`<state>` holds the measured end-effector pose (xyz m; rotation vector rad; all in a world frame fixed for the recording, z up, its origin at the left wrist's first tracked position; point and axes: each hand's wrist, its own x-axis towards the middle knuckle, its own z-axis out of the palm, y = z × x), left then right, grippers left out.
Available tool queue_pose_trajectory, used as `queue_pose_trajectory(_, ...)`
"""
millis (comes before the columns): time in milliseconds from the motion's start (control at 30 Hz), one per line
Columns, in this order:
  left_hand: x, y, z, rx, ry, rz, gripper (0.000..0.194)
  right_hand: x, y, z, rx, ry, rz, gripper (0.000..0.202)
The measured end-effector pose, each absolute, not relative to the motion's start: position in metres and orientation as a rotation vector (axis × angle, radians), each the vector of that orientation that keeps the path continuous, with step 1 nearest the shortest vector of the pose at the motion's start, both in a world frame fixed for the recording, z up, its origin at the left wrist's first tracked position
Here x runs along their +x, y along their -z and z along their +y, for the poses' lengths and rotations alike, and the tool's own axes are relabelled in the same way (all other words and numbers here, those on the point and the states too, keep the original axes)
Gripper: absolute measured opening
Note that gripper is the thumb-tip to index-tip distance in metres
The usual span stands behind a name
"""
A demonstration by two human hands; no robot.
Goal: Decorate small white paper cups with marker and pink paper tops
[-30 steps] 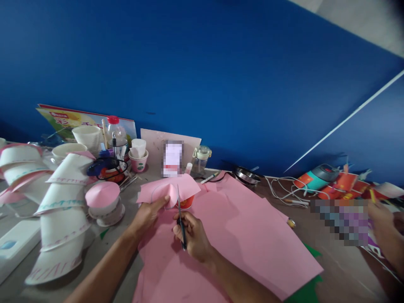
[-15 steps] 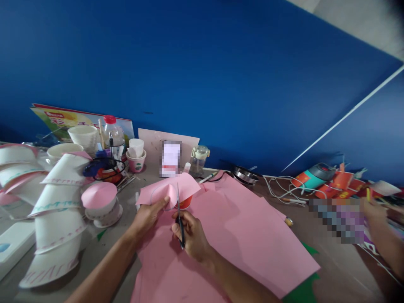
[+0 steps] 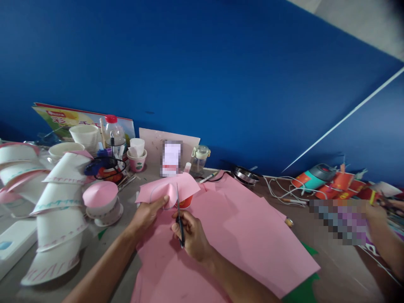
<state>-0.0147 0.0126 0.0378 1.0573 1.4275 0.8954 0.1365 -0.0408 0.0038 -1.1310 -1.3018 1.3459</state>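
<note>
My left hand [image 3: 150, 210] pinches a piece of pink paper [image 3: 189, 184] that bulges up beside the thumb. A curved pencil-like line runs across this piece. In my right hand [image 3: 191, 235] is a pair of black-handled scissors [image 3: 180, 229], fingers closed round the handles. The blades point away from me and meet the held paper, right of my left thumb. Under both hands lie large pink sheets [image 3: 240, 235]. Part of a red-orange thing [image 3: 186, 202] shows beneath the held piece, mostly hidden.
On the left stand chains of white paper cups [image 3: 59, 214], a pink-topped cup [image 3: 100, 195] and a red-capped bottle [image 3: 114, 134]. A phone [image 3: 171, 158] leans on a board behind, near a lidded jar [image 3: 200, 158]. Another person's hand [image 3: 377, 214] works far right, near cables [image 3: 277, 191].
Almost nothing differs: both hands, the scissors and the pink paper hold nearly the same place. The view shifts very slightly. The other person's hand at the right moves a little.
</note>
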Motion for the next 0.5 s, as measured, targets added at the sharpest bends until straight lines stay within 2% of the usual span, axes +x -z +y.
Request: queue_pose_trajectory(500, -0.0246, -0.0338, 0.0157, 1.093, -0.812, 1.414, 0.057, 0.1370, -0.0009, -0.0400, -1.125, -1.326, -1.327, 0.026)
